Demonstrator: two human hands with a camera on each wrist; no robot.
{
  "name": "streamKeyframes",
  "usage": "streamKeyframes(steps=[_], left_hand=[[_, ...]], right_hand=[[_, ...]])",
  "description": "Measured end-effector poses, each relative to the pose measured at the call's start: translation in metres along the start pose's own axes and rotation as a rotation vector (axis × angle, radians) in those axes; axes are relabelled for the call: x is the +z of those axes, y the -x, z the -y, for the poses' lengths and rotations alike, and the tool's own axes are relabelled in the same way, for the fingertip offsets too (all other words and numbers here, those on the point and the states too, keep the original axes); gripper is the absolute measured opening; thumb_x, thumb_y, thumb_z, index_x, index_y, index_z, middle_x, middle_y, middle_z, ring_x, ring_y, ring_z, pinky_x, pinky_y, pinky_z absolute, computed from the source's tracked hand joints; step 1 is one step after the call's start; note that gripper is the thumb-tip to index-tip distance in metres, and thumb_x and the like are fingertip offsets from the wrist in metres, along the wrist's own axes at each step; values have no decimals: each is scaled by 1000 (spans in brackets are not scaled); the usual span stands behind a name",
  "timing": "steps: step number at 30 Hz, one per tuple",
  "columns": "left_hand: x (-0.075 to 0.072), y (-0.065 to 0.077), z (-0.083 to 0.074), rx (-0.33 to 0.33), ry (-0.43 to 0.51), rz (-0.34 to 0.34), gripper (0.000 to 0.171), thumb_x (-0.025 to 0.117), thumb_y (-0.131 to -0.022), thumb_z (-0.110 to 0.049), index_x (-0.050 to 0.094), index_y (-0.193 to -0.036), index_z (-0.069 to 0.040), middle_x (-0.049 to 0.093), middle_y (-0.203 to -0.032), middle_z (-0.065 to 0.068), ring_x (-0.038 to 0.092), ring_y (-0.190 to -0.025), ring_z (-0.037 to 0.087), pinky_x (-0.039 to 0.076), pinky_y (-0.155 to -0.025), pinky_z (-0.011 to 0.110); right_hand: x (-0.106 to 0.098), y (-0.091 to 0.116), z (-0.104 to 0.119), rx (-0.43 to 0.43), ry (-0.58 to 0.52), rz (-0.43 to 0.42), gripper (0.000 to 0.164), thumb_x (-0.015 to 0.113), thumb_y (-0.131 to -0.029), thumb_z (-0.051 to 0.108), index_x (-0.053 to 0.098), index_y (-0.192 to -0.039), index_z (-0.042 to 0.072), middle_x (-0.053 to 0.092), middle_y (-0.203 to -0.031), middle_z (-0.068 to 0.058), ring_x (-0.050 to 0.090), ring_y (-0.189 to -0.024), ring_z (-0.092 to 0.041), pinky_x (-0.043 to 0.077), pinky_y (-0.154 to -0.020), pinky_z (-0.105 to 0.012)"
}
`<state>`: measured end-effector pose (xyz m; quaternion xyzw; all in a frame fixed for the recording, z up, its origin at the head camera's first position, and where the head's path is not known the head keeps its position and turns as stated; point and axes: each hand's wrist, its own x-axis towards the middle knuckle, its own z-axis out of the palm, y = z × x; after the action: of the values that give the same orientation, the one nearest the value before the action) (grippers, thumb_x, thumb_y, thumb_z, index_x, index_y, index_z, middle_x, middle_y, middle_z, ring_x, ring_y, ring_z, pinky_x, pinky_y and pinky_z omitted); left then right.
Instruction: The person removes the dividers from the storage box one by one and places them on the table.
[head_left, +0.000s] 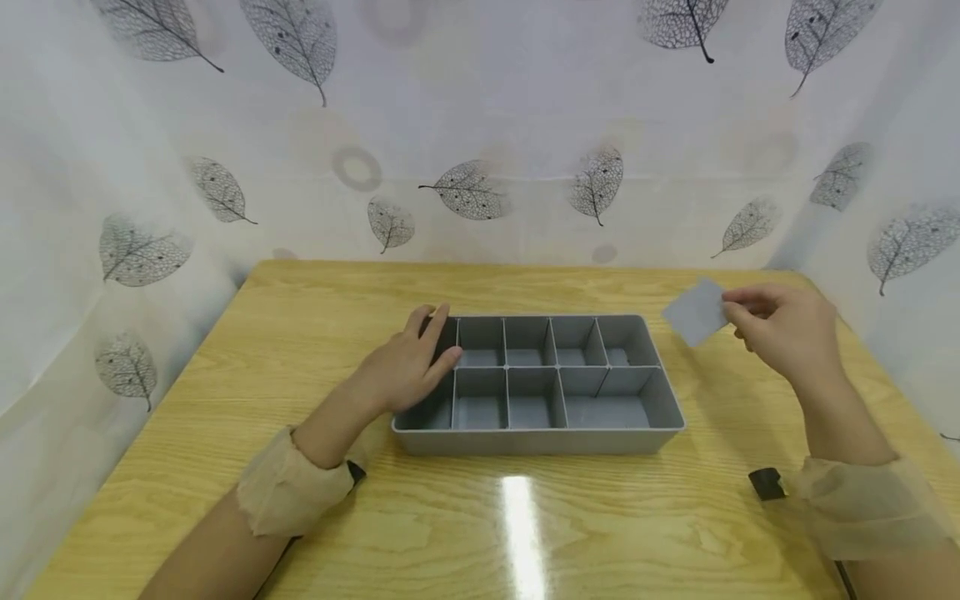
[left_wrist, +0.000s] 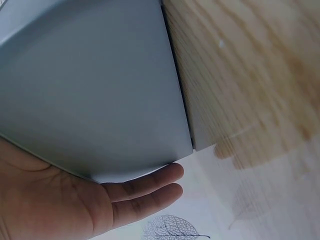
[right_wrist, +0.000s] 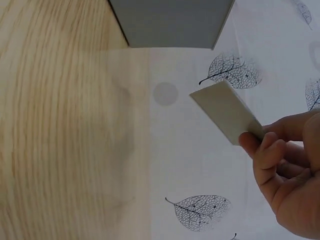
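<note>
A grey divided organizer box (head_left: 540, 442) stands on the table with several compartments in two rows. My left hand (head_left: 401, 367) rests over its left end, fingers reaching the far left corner and thumb over the left compartments. In the left wrist view, the fingers (left_wrist: 150, 187) of that hand lie nearly straight along the box's rim. To the right of the box, raised above the table, my right hand (head_left: 787, 325) pinches a small flat grey divider plate (head_left: 697, 312) by one edge between thumb and fingers. The plate (right_wrist: 227, 112) is tilted in the right wrist view.
The light wood table (head_left: 262, 358) extends around the box, with a bright light reflection near its front. A pale curtain (head_left: 510, 100) with a leaf pattern hangs behind the table and along both sides. Fabric bands (head_left: 300, 487) wrap both wrists.
</note>
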<state>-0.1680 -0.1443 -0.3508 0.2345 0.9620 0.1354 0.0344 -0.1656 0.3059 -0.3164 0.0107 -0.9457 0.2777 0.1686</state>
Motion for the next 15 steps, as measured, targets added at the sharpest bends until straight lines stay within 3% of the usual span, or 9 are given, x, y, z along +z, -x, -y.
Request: streamKeyframes(steps=[3, 6, 11, 15], left_hand=[[0, 0, 0, 1, 2, -4, 71, 18, -97, -55, 2, -148, -9, 14, -147, 20, 52, -105, 35, 51, -75, 46], [0, 0, 0, 3, -1, -4, 71, 19, -97, -55, 2, -148, -9, 14, -147, 20, 52, -105, 35, 51, -75, 46], [0, 0, 1, -2, -4, -3, 71, 19, -97, -56, 2, -149, -10, 14, -147, 20, 51, -106, 35, 51, -77, 46], [2, -1, 1, -3, -3, -3, 71, 19, -97, -56, 0, -149, -11, 13, -148, 19, 51, -108, 35, 50, -79, 46]], right_hand=[[2, -2, -10, 73, 8, 134, 35, 55, -91, 34, 65, -107, 5, 67, -77, -6, 58, -58, -13, 47, -47, -27], [3, -2, -19, 94, 37, 230, 39, 52, -93, 34, 63, -111, 2, 67, -78, -8, 60, -61, -18, 47, -49, -29], [5, -5, -31, 143, 58, 320, 36, 52, -91, 27, 58, -115, 0, 69, -79, -8, 61, -61, -22, 46, -48, -31], [8, -9, -39, 196, 46, 376, 43, 52, -87, 22, 50, -120, -6, 69, -74, -7, 61, -61, -23, 48, -51, -33]])
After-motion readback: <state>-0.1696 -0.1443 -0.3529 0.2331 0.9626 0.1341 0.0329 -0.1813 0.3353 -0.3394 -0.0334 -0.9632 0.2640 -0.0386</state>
